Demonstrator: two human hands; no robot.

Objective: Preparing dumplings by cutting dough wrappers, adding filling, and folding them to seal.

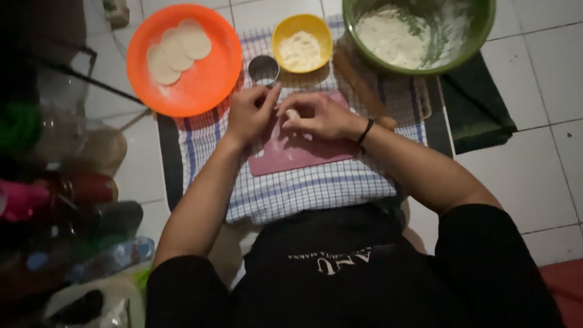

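Observation:
My right hand (316, 115) pinches a small pale piece of dough (293, 113) above a pink cutting board (297, 152). My left hand (250, 113) hovers just left of it, fingers bent, its fingertips close to the dough; I cannot tell whether they touch it. A black band circles my right wrist. The board lies on a blue-and-white checked cloth (303, 188). Just beyond my left hand stands a round metal cutter (263, 68).
An orange plate (206, 79) with three flat dough discs (177, 50) sits far left. A yellow bowl of flour (302, 42), a green bowl with dough (419, 33) and a wooden rolling pin (358, 82) lie beyond the board. Bottles and bags crowd the dark left side.

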